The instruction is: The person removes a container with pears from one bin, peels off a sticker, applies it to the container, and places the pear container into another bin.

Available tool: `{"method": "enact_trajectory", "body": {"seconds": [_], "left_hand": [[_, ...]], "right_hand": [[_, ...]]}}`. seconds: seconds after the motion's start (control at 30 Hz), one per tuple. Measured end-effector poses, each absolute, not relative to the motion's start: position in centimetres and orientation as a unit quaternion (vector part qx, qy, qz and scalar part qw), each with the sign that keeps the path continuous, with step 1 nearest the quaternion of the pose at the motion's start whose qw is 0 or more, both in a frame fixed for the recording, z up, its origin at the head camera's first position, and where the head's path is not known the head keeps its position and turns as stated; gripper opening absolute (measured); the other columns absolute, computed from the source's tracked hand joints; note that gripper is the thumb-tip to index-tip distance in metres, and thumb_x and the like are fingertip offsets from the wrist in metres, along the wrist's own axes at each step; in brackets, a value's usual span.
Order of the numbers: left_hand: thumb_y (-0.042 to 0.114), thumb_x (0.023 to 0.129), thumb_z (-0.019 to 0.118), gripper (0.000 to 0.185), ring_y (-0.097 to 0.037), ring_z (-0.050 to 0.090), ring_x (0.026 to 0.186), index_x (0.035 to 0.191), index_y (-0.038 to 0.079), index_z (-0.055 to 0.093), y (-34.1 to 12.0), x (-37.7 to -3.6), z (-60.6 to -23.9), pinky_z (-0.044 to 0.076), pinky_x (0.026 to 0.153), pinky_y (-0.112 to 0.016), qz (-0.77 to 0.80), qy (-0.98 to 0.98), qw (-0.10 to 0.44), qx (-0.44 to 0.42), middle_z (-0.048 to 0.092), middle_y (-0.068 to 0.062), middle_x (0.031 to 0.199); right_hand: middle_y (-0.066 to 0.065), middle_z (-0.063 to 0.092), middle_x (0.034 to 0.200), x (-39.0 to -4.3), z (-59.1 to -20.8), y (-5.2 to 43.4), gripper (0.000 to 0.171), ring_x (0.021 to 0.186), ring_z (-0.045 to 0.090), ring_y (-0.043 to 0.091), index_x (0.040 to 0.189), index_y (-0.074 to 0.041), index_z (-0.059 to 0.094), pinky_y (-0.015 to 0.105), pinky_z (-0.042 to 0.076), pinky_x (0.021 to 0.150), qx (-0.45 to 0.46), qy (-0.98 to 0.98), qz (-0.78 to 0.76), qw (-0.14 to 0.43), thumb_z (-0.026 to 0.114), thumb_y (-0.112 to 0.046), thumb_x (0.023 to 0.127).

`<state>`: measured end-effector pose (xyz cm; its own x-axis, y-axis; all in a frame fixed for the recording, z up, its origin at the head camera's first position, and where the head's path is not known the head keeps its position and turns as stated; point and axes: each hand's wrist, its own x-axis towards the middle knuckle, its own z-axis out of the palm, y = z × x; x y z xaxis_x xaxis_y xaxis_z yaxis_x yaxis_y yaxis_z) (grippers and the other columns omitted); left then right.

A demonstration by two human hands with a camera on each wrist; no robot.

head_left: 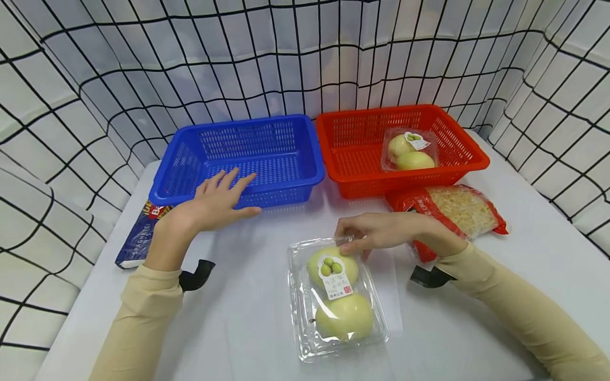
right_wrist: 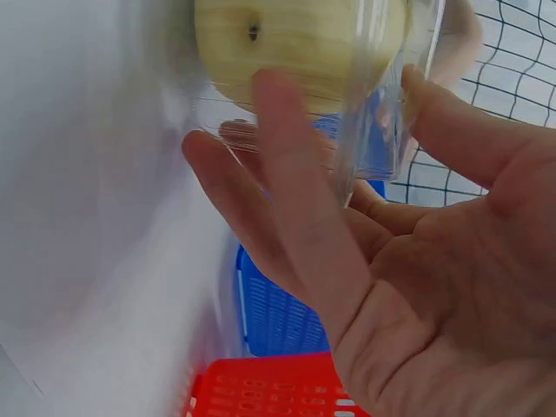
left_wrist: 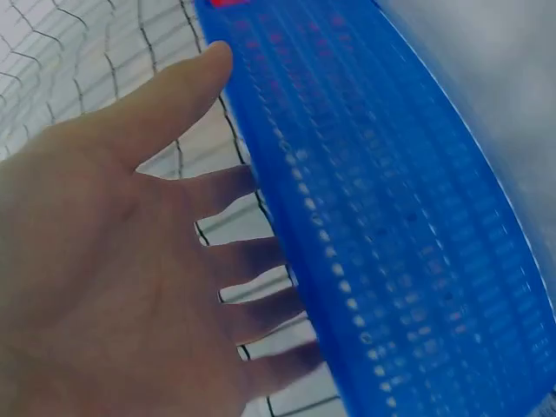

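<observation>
A clear plastic fruit pack (head_left: 340, 301) with two pale yellow-green fruits and a white label lies low over the white table. My right hand (head_left: 376, 232) grips its far right corner, thumb on top and fingers curled at the side. The right wrist view shows the thumb and fingers (right_wrist: 304, 191) around the pack's clear edge, one fruit (right_wrist: 300, 52) close behind. Fingers spread, my left hand (head_left: 209, 203) hovers by the front rim of the blue basket (head_left: 281, 196) and holds nothing. In the left wrist view its fingertips pass behind the basket's rim.
A red basket (head_left: 362, 185) stands right of the blue one, with a similar fruit pack (head_left: 410, 151) inside. In front of it lies a red-and-clear bag of pale dry food (head_left: 462, 209). A blue spaghetti box (head_left: 138, 238) sits at the left. Black netting (head_left: 295, 53) surrounds the table.
</observation>
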<state>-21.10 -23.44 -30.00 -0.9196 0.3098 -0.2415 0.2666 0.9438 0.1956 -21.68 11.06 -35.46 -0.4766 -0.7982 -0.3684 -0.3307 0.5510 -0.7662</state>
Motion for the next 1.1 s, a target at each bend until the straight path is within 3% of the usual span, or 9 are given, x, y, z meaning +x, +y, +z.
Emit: {"method": "enact_trajectory", "body": {"seconds": [0.17, 0.4, 0.67, 0.77, 0.93, 1.1], "left_hand": [[0.064, 0.103, 0.041, 0.088, -0.058, -0.006, 0.155, 0.167, 0.016, 0.005, -24.8, -21.8, -30.5, -0.006, 0.120, -0.078, 0.075, 0.978, 0.173, 0.090, -0.003, -0.030, 0.170], [0.073, 0.102, 0.021, 0.088, -0.057, -0.004, 0.155, 0.167, 0.015, 0.005, -26.0, -22.9, -31.1, -0.008, 0.118, -0.080, 0.087, 0.979, 0.176, 0.061, 0.000, -0.031, 0.170], [0.076, 0.101, 0.020, 0.091, -0.057, -0.001, 0.155, 0.167, 0.014, 0.008, -26.5, -23.0, -31.7, -0.006, 0.117, -0.081, 0.093, 0.978, 0.176, 0.066, 0.003, -0.031, 0.170], [0.077, 0.100, 0.020, 0.092, -0.057, -0.001, 0.155, 0.166, 0.014, 0.008, -26.6, -23.0, -31.8, -0.007, 0.116, -0.082, 0.095, 0.978, 0.178, 0.059, 0.003, -0.031, 0.170], [0.078, 0.100, 0.019, 0.093, -0.058, 0.002, 0.154, 0.166, 0.014, 0.010, -26.6, -23.1, -31.8, -0.004, 0.117, -0.082, 0.092, 0.979, 0.169, 0.064, 0.005, -0.031, 0.169], [0.077, 0.100, 0.020, 0.093, -0.058, 0.003, 0.154, 0.166, 0.013, 0.010, -26.1, -23.3, -31.8, -0.004, 0.116, -0.082, 0.090, 0.979, 0.170, 0.068, 0.007, -0.032, 0.169]], "right_hand": [[0.008, 0.068, 0.115, -21.8, -35.1, 11.4, 0.030, 0.101, 0.067, 0.018, 0.122, -0.009, 0.056, 0.034, 0.064, 0.084, -0.340, 0.795, -0.339, 0.371, 0.064, -0.028, 0.101], [0.010, 0.067, 0.116, -21.8, -34.8, 11.9, 0.033, 0.105, 0.068, 0.020, 0.121, -0.009, 0.053, 0.035, 0.064, 0.084, -0.336, 0.801, -0.351, 0.350, 0.066, -0.029, 0.100], [0.010, 0.068, 0.121, -21.6, -33.3, 12.6, 0.030, 0.110, 0.069, 0.024, 0.120, -0.009, 0.054, 0.037, 0.064, 0.086, -0.324, 0.803, -0.385, 0.320, 0.071, -0.020, 0.097], [0.005, 0.070, 0.120, -21.4, -32.4, 12.8, 0.030, 0.117, 0.068, 0.023, 0.117, -0.012, 0.056, 0.035, 0.064, 0.088, -0.337, 0.817, -0.375, 0.279, 0.074, -0.021, 0.094], [-0.004, 0.073, 0.110, -20.9, -30.1, 14.2, 0.029, 0.109, 0.069, 0.018, 0.114, -0.019, 0.057, 0.037, 0.061, 0.091, -0.346, 0.855, -0.340, 0.181, 0.075, -0.027, 0.093], [-0.001, 0.073, 0.119, -20.7, -27.7, 16.5, 0.029, 0.117, 0.069, 0.019, 0.114, -0.014, 0.057, 0.032, 0.061, 0.095, -0.323, 0.876, -0.348, 0.082, 0.076, -0.016, 0.092]]}}
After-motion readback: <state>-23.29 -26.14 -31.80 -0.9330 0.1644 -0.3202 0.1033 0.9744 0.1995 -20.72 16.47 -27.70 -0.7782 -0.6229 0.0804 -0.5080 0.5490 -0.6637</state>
